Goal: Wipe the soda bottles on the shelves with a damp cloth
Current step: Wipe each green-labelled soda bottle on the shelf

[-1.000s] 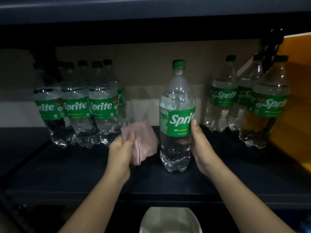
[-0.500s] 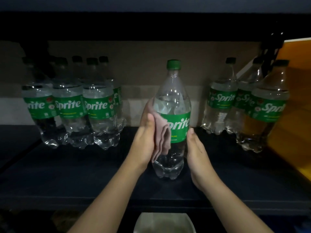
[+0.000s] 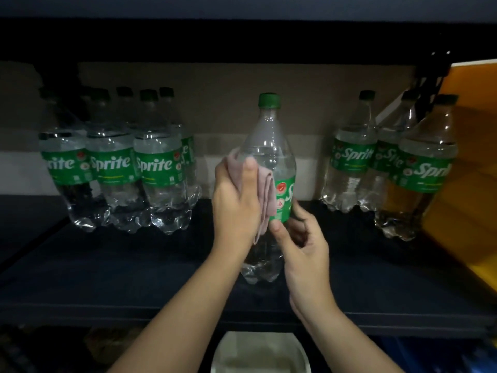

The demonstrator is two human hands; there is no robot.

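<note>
Bottle clusters [image 3: 115,168] flank hands [image 3: 236,200] wiping bottle [image 3: 269,135].

Nine or so bottles [image 3: 269,162], one cloth [image 3: 265,195], one basin [image 3: 259,354].

One bottle [image 3: 269,162] stands at the middle of the shelf [image 3: 134,265]. A cluster of bottles [image 3: 118,170] stands at its 9 o'clock, another group [image 3: 390,168] at 3 o'clock. A basin [image 3: 259,354] sits below the shelf's front edge at 6 o'clock.
</note>
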